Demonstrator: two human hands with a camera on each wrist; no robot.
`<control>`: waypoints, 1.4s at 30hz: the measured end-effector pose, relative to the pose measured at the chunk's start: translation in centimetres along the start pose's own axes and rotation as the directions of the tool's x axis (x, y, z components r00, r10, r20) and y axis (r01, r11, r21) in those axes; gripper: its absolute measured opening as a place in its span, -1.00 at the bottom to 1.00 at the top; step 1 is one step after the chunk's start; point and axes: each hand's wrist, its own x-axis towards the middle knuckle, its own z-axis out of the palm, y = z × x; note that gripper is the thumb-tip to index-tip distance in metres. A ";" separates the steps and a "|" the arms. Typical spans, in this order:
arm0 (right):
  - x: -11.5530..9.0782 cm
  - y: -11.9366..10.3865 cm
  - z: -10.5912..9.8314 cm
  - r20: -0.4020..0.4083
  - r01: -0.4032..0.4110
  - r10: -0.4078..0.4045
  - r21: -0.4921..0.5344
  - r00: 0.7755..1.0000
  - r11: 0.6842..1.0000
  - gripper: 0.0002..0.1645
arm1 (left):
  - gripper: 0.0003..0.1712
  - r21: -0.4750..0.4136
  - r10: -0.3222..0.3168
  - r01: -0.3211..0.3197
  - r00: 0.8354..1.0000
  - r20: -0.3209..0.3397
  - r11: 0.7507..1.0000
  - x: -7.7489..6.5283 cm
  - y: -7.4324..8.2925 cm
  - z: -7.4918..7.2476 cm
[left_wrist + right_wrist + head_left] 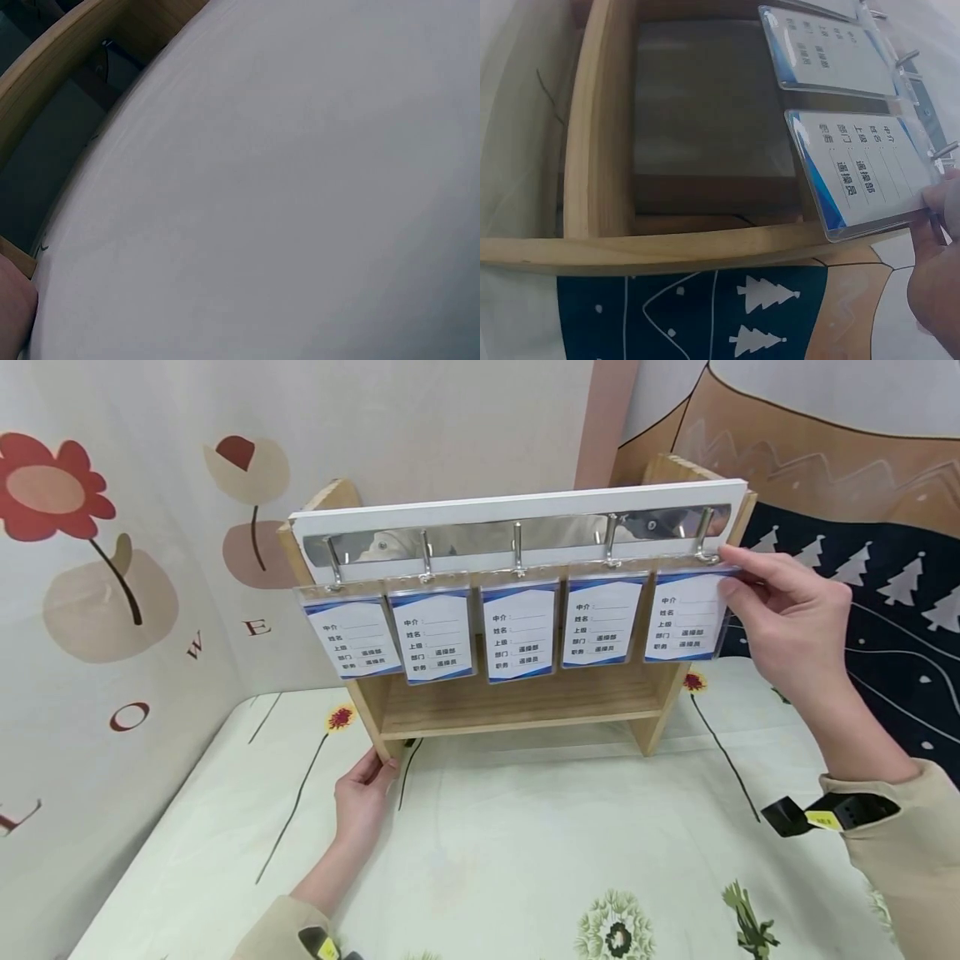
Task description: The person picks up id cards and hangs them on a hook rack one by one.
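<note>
A wooden rack (517, 697) stands on the table, with a white hook board (517, 503) across its upper front. Each of its several metal hooks carries a clear-sleeved ID badge (521, 635) with a white and blue card. At the right end, my right hand (795, 614) pinches the upper right edge of the last ID badge (684, 618), which hangs at its hook (703, 533). The right wrist view shows this badge (859, 169) up close, thumb and finger at its corner. Low on the left, my left hand (363, 802) grips the foot of the rack's left side.
A pale flowered cloth (510, 843) covers the table. Behind the rack hangs a light curtain (450, 427) with flower prints and letters, and to the right a dark fabric (885, 635) with white trees. The rack has a lower shelf (517, 702).
</note>
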 end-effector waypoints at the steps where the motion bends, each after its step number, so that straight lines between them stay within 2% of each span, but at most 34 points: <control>1: 0.0 0.1 0.0 -0.001 0.002 -0.002 0.003 1.000 1.000 -0.54 | -0.44 0.000 0.002 -0.002 1.000 -0.002 1.000 0.0 0.0 0.0; 12: -0.9 0.4 -0.4 -0.039 0.020 -0.017 0.085 0.999 0.996 -0.53 | -0.45 0.007 0.012 -0.012 1.000 -0.001 1.000 0.0 -0.1 0.0; 20: -3.4 1.9 -1.5 -0.030 0.002 0.001 0.078 1.000 0.997 -0.51 | -0.46 0.007 0.015 -0.015 1.000 -0.004 1.000 0.1 -0.1 0.1; 27: -7.6 3.8 -2.3 0.072 -0.053 0.050 0.042 0.996 0.998 -0.48 | -0.46 0.019 0.011 -0.010 1.000 -0.004 1.000 0.2 -0.1 -0.4; 35: -11.8 6.1 -2.9 0.208 -0.167 0.156 0.037 0.966 0.985 -0.56 | -0.45 0.011 0.000 0.000 1.000 0.005 1.000 0.4 0.1 -0.5; 42: -14.8 7.8 -2.9 0.274 -0.209 0.199 0.010 0.941 0.978 -0.58 | -0.42 0.042 -0.074 0.071 0.995 0.065 0.997 -0.2 0.8 -1.6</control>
